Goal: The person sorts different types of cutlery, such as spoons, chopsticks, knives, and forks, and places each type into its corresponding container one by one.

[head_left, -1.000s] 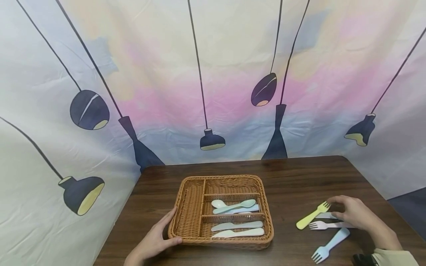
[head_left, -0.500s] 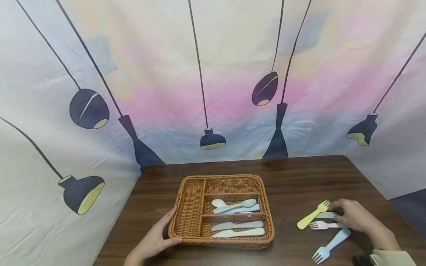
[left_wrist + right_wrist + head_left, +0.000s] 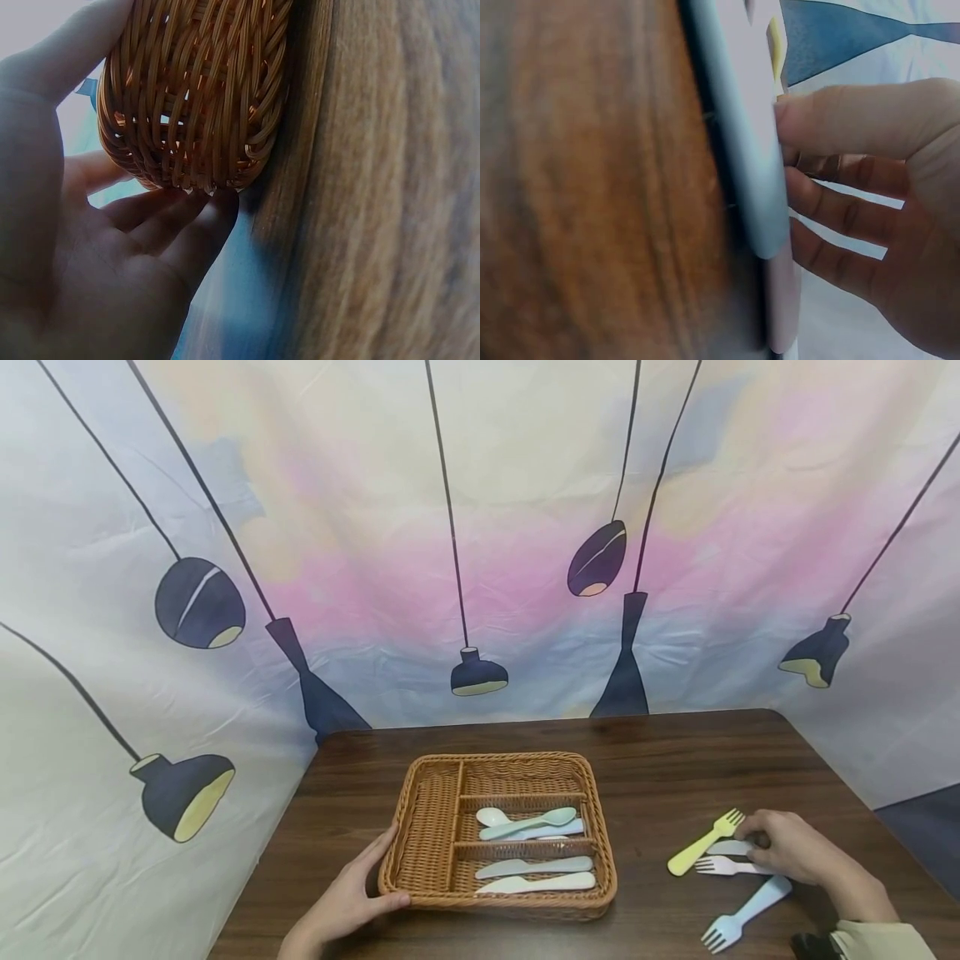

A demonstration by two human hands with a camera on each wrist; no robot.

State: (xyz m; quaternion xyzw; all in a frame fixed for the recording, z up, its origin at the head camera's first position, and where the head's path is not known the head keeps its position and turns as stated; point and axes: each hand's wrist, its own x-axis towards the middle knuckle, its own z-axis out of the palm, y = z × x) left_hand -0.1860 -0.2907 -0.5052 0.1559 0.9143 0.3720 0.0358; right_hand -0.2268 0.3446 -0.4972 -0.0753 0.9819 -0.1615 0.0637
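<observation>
My left hand grips the near left corner of a wicker cutlery basket, thumb along its front and fingers against its left side. The basket's woven wall fills the top of the left wrist view. On the right, my right hand pinches a flat white knife, its far part hidden by the fingers. Beside it lie a pink fork and a yellow fork; nearer is a light blue fork. In the right wrist view, its handle crosses before my fingers.
The basket's middle right section holds spoons and other pale cutlery. Its front section holds a grey-green knife and a white knife. Dark wooden table surrounds the basket; a patterned cloth hangs behind.
My right hand's fingers have drawn in closer around the white knife, with the hand a touch lower. My left hand, the basket and the forks look unmoved.
</observation>
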